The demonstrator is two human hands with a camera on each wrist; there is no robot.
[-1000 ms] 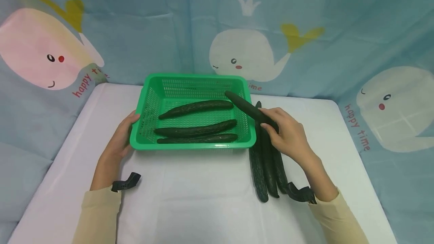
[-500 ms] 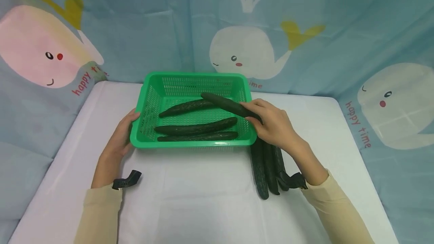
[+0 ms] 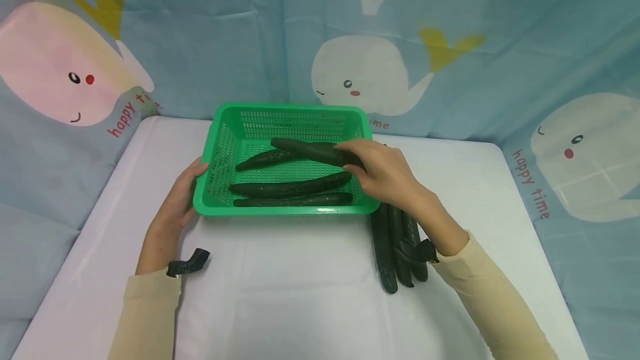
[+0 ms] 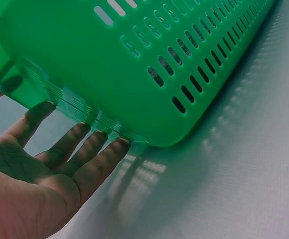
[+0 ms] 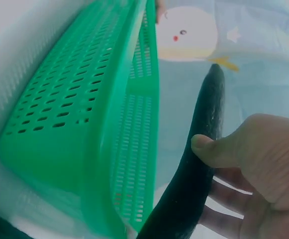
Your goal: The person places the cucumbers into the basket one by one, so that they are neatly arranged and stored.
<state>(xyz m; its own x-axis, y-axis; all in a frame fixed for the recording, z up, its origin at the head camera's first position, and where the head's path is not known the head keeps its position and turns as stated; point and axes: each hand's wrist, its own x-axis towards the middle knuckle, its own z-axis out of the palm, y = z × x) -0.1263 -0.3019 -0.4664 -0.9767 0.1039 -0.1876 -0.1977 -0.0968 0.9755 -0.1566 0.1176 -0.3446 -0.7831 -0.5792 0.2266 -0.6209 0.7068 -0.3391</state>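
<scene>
In the head view, my right hand [image 3: 382,174] pinches one end of a dark green cucumber [image 3: 305,149] over the right part of a green plastic basket [image 3: 287,211]. The right wrist view shows my thumb on one side of this cucumber [image 5: 204,129] and fingers on the other. Its far end overlaps the rear cucumber [image 3: 260,159] in the basket; I cannot tell whether they touch. Two others, a middle cucumber [image 3: 290,189] and a front cucumber [image 3: 295,200], lie lengthwise. My left hand [image 3: 177,196] holds the basket's left end, thumb at the rim, fingertips against the outer wall [image 4: 134,114].
Right of the basket, three cucumbers [image 3: 384,254] lie side by side on the white tablecloth [image 3: 285,288], partly covered by my right hand and wrist camera [image 3: 417,250]. A blue curtain [image 3: 225,43] with whale prints rises behind the table.
My right hand has carried its cucumber leftward from above the cucumbers on the table to over the basket, and the cucumber has turned closer to lengthwise. My left hand stays at the basket's end.
</scene>
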